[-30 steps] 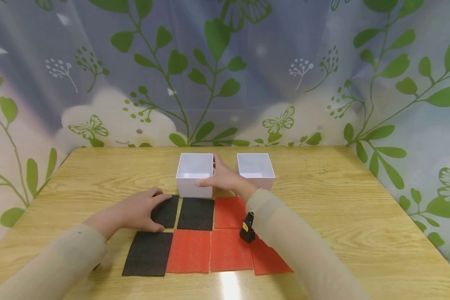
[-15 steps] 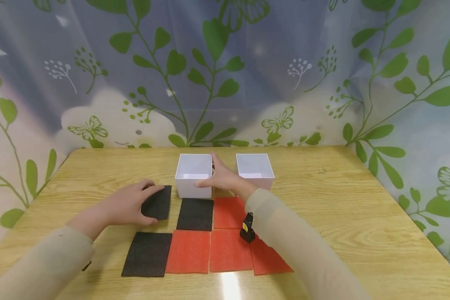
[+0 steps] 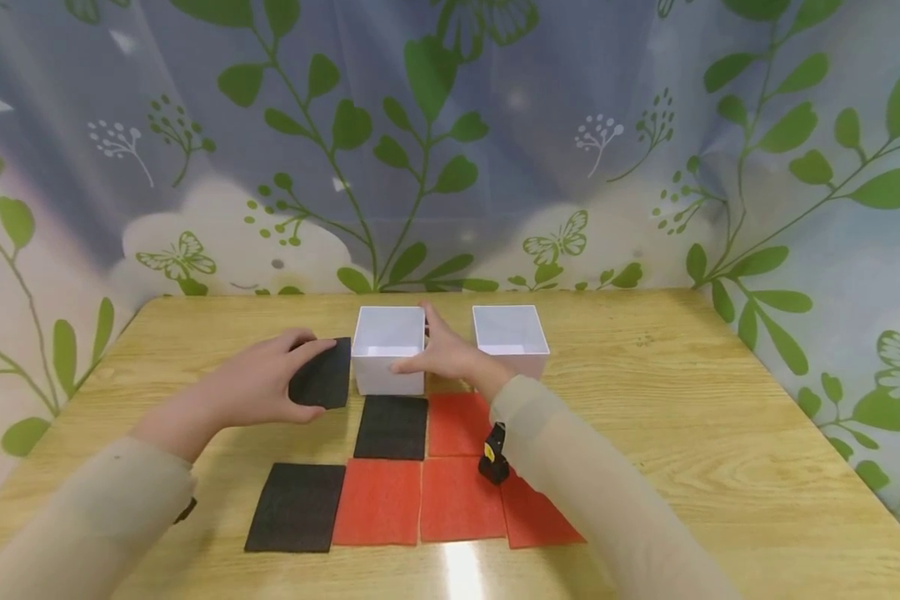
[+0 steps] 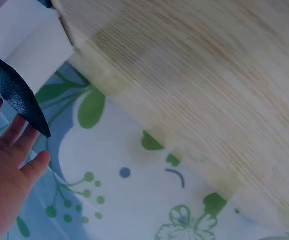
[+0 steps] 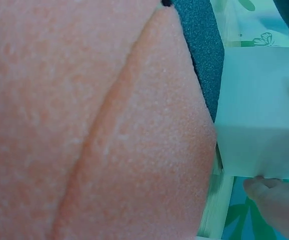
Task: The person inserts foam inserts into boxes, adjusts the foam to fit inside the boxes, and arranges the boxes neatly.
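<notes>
My left hand (image 3: 251, 385) pinches a black felt-like square (image 3: 326, 377) between thumb and fingers, just left of a white open-topped box (image 3: 388, 377). In the left wrist view that black square (image 4: 15, 92) looks curved and stands clear of the tabletop. Around the box's right side my right hand (image 3: 450, 350) grips, thumb on the front wall and fingers partly hidden behind. Another black square (image 3: 392, 427) lies flat in front of the box, and one more black square (image 3: 296, 508) lies nearer me.
Right of my right hand stands a second white box (image 3: 513, 329). Several red squares lie flat near the middle, among them a red square (image 3: 378, 502) and another red square (image 3: 461, 500); my right forearm partly covers some. A patterned curtain (image 3: 450, 167) hangs behind the wooden table (image 3: 682, 417).
My left hand has lifted the black square from the back row, drawn it left, then raised it beside the box. The right hand has kept its hold on the box.
</notes>
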### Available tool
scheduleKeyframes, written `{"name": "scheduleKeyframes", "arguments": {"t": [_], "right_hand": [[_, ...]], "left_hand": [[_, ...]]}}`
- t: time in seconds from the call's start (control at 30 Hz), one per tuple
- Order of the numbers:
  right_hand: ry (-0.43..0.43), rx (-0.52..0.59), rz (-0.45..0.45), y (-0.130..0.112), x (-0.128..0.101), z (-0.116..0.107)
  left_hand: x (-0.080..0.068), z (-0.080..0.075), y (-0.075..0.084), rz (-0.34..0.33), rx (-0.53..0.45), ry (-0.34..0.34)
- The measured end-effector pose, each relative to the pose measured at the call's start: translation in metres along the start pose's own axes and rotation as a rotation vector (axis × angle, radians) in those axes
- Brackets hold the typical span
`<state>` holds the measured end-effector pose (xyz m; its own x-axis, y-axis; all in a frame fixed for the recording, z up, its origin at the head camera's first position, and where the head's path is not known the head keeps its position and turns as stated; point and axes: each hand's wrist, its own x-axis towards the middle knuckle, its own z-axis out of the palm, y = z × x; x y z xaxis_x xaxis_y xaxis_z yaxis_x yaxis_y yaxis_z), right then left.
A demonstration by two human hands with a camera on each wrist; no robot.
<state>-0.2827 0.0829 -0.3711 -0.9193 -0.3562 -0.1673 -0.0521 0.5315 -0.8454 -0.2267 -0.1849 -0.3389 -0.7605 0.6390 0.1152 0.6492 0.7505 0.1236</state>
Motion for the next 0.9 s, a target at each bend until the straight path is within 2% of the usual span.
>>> {"name": "scheduleKeyframes", "arguments": {"t": [0.27, 0.5, 0.7, 0.9], "right_hand": [[0.019, -0.011, 0.004, 0.002, 0.003, 0.001], [0.007, 0.028, -0.026, 0.003, 0.005, 0.001], [-0.01, 0.065, -0.035, 0.002, 0.003, 0.0], [-0.01, 0.084, -0.04, 0.002, 0.004, -0.001]], "left_hand": [[0.023, 0.001, 0.015, 0.016, 0.005, -0.01], [0.04, 0.002, 0.024, 0.05, 0.001, -0.015], [0.043, 0.003, 0.031, 0.027, -0.02, -0.095], [0.041, 0.009, 0.038, -0.02, -0.047, -0.136]]}}
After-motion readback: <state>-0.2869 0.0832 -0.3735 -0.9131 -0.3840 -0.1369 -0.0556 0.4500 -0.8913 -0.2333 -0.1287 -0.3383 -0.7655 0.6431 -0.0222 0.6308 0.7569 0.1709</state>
